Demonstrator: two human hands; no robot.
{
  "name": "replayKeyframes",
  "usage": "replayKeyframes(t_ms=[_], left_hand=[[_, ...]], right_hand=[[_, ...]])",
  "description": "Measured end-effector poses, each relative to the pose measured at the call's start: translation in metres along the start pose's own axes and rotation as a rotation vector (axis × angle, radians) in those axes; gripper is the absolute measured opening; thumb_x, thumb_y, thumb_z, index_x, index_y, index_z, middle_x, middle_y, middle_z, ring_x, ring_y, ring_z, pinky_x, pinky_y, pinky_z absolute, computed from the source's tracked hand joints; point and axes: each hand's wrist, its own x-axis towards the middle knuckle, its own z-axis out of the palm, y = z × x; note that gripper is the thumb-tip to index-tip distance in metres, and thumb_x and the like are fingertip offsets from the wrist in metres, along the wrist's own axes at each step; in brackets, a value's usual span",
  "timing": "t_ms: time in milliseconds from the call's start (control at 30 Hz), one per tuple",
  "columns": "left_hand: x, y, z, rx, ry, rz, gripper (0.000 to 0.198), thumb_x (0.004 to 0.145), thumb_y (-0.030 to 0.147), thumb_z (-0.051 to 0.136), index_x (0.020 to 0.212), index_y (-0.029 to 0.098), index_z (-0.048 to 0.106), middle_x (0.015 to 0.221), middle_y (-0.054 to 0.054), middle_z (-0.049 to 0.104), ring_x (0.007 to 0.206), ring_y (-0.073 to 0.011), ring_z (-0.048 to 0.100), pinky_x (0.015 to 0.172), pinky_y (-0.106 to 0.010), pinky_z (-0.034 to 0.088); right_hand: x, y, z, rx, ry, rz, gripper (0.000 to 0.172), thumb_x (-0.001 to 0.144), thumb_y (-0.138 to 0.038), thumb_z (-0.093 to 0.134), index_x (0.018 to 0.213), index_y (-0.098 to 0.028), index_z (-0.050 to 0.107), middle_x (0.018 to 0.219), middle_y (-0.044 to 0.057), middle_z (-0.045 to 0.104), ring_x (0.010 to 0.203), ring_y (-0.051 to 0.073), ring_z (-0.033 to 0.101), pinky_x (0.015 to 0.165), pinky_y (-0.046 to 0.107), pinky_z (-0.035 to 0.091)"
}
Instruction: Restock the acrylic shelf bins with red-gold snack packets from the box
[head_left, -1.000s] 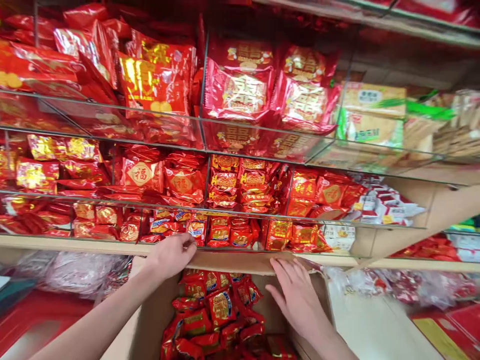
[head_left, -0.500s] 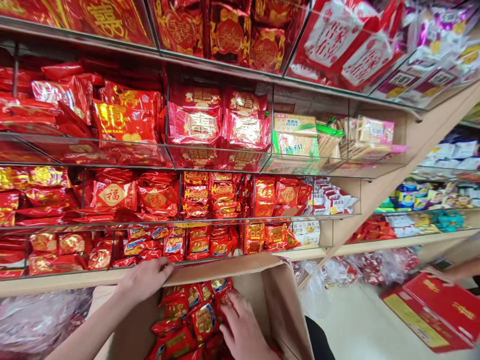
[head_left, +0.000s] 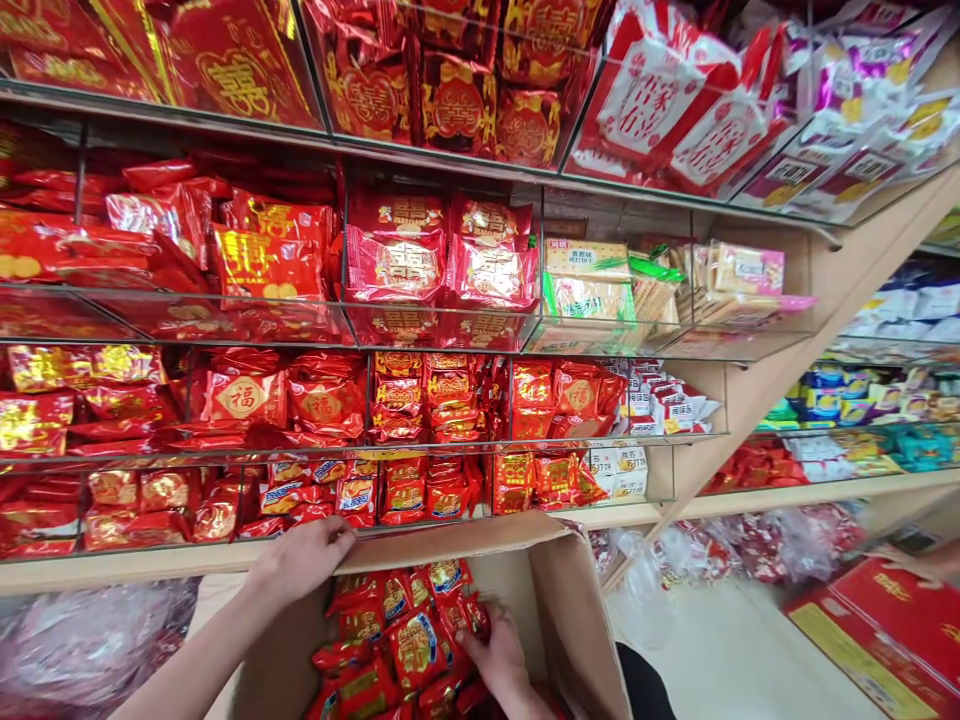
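Note:
A brown cardboard box (head_left: 442, 540) stands tilted toward me below the shelves, with many red-and-gold snack packets (head_left: 415, 645) inside. My left hand (head_left: 311, 555) is closed on the box's far rim at its left end. Inside the box, at the right side of the pile, my right hand (head_left: 501, 650) has its thumb and fingers closed around a small red packet (head_left: 471, 615). Blur smears some of its fingertips, and whether a second packet is in the grip I cannot tell.
Shelves with clear dividers (head_left: 442, 335) hold red packets, with biscuits (head_left: 589, 275) further right. Plastic-wrapped goods (head_left: 97, 640) lie at lower left. At right, another person's hand (head_left: 911, 565) rests on a red carton (head_left: 889, 620) on the floor.
My right hand's fingers have closed from spread over the pile to around a red packet. My left hand keeps its place on the rim. The view has shifted slightly.

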Motion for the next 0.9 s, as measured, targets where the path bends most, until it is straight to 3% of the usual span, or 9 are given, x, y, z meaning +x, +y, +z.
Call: replayKeyframes(t_ms=[200, 500, 667, 800, 833, 900], left_hand=[[-0.002, -0.001, 0.000, 0.003, -0.002, -0.011, 0.036, 0.073, 0.046, 0.032, 0.084, 0.027, 0.061, 0.083, -0.005, 0.066, 0.082, -0.0246, 0.058, 0.068, -0.032, 0.038], [-0.002, 0.001, 0.001, 0.002, 0.018, -0.017, 0.037, 0.074, 0.045, 0.032, 0.086, 0.025, 0.061, 0.085, -0.007, 0.066, 0.085, -0.0255, 0.058, 0.072, -0.034, 0.038], [-0.001, -0.002, -0.003, -0.057, 0.061, 0.023, 0.038, 0.077, 0.043, 0.031, 0.095, 0.023, 0.057, 0.090, -0.007, 0.064, 0.086, -0.0253, 0.057, 0.075, -0.036, 0.039], [-0.030, 0.010, -0.001, -0.236, 0.368, 0.283, 0.033, 0.077, 0.033, 0.036, 0.102, 0.021, 0.055, 0.104, -0.006, 0.058, 0.100, -0.0214, 0.050, 0.090, -0.032, 0.034], [-0.041, 0.018, 0.005, -0.313, 0.398, 0.367, 0.030, 0.077, 0.031, 0.039, 0.100, 0.021, 0.057, 0.104, -0.006, 0.058, 0.102, -0.0207, 0.048, 0.093, -0.030, 0.032], [-0.067, 0.037, 0.021, -0.537, 0.319, 0.450, 0.026, 0.075, 0.029, 0.046, 0.097, 0.023, 0.058, 0.102, -0.005, 0.059, 0.101, -0.0202, 0.049, 0.093, -0.029, 0.033]], right_hand=[[0.001, 0.000, -0.002, 0.080, -0.114, -0.013, 0.023, 0.063, -0.023, 0.052, 0.084, -0.018, 0.051, 0.079, 0.005, 0.066, 0.073, 0.019, 0.062, 0.063, 0.023, 0.044], [-0.002, -0.015, -0.038, 0.173, -0.010, 0.014, 0.021, 0.064, -0.028, 0.052, 0.083, -0.019, 0.047, 0.077, 0.005, 0.065, 0.071, 0.020, 0.061, 0.062, 0.024, 0.042], [-0.011, -0.021, -0.055, 0.412, 0.078, -0.008, 0.021, 0.068, -0.034, 0.054, 0.083, -0.020, 0.048, 0.077, 0.004, 0.065, 0.071, 0.020, 0.060, 0.066, 0.027, 0.043], [-0.031, -0.033, -0.066, 0.852, -0.008, 0.132, 0.028, 0.064, -0.041, 0.060, 0.077, -0.018, 0.051, 0.076, 0.004, 0.064, 0.071, 0.021, 0.060, 0.064, 0.029, 0.045], [-0.038, -0.038, -0.070, 0.956, -0.033, 0.184, 0.030, 0.063, -0.042, 0.061, 0.080, -0.018, 0.052, 0.080, 0.004, 0.064, 0.074, 0.021, 0.060, 0.064, 0.028, 0.046], [-0.052, -0.049, -0.080, 1.087, -0.061, 0.275, 0.036, 0.063, -0.041, 0.062, 0.090, -0.018, 0.052, 0.088, 0.005, 0.063, 0.078, 0.020, 0.060, 0.063, 0.027, 0.046]])
